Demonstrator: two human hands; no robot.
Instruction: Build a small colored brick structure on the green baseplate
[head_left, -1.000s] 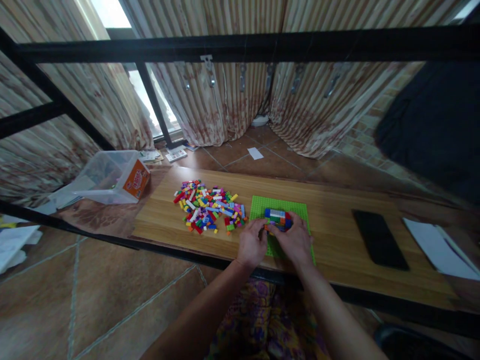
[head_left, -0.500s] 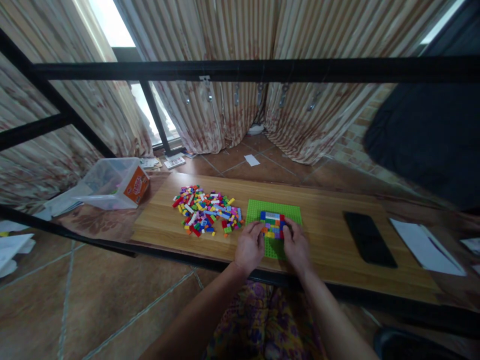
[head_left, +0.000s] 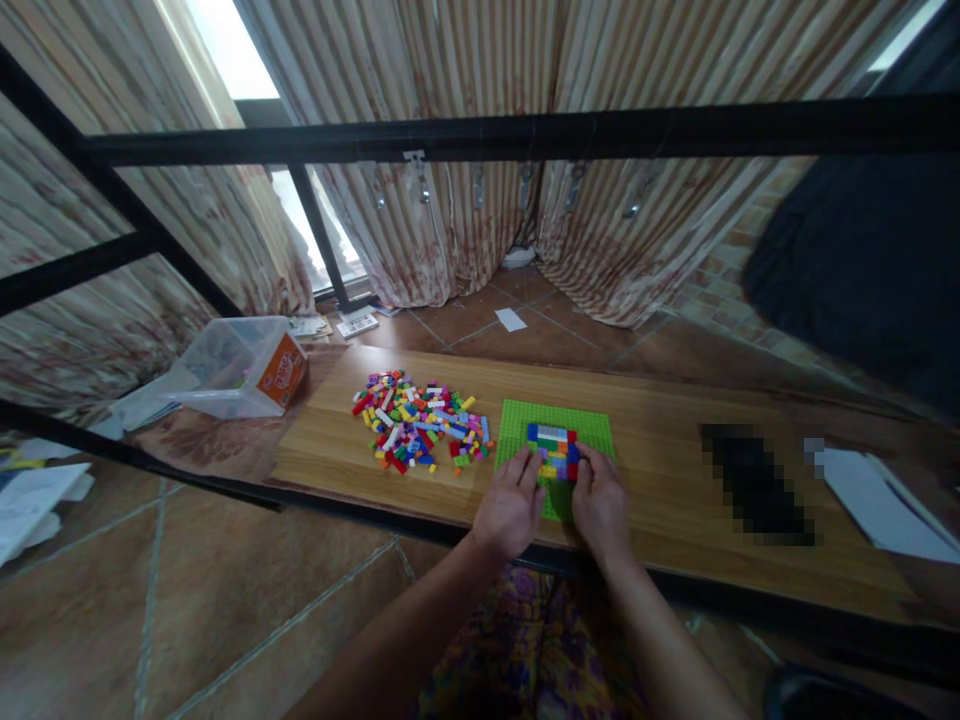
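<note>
On a green baseplate point(head_left: 517, 415) lies a flat block of building bricks point(head_left: 555, 450) in blue, white, red, orange, yellow and purple. My left hand point(head_left: 511, 502) has its fingers closed together against the block's left side, hiding its lower left corner. Against the right side, by the red bricks, my right hand point(head_left: 601, 497) grips with thumb and fingers. Some of the plate's near part is hidden under both hands. Left of the plate spreads a loose pile of building bricks point(head_left: 420, 420) in many colours.
The wooden board point(head_left: 660, 440) carries the bricks and a pixelated dark object point(head_left: 757, 485) to the right. White papers point(head_left: 885, 505) lie beyond that. A clear plastic box point(head_left: 232, 375) with an orange label stands at left. A black bar point(head_left: 480, 137) crosses behind the board.
The fingers of my left hand have slid further over the block's left side, covering the orange brick there. My right hand stays at the right side. The whole view has shifted slightly.
</note>
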